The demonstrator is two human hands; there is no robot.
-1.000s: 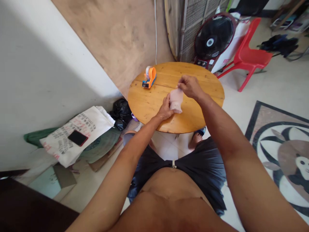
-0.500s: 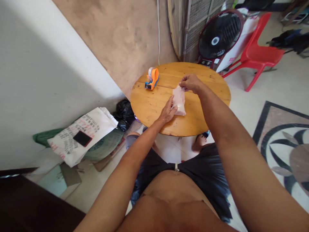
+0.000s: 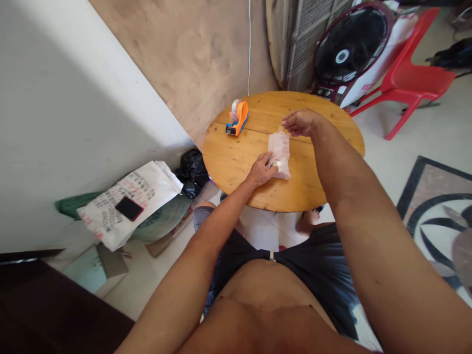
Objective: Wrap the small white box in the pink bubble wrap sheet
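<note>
A small pale-pink, see-through packet (image 3: 279, 145) lies on the round wooden table (image 3: 236, 167), with something whitish showing in its near half. My left hand (image 3: 261, 170) grips the packet's near left side, thumb and fingers closed over it. Beyond the packet's far end, my right hand (image 3: 300, 122) is closed in a pinch. A thin, clear strip runs from its fingertips to the packet's top; whether this is tape or the packet's own edge I cannot tell. An orange and blue tape dispenser (image 3: 239, 118) with a roll of tape stands to the left.
A wall borders the table's far left. Behind it on the right are a dark round fan (image 3: 348, 51) and a red chair (image 3: 418, 78). To the left, a phone (image 3: 129, 209) lies on a white sack (image 3: 110, 223), near black plastic bags (image 3: 193, 167).
My right hand has drawn slightly away from the packet's far end, and the clear strip shows between them. My left hand keeps its hold. The whole view has shifted a little.
</note>
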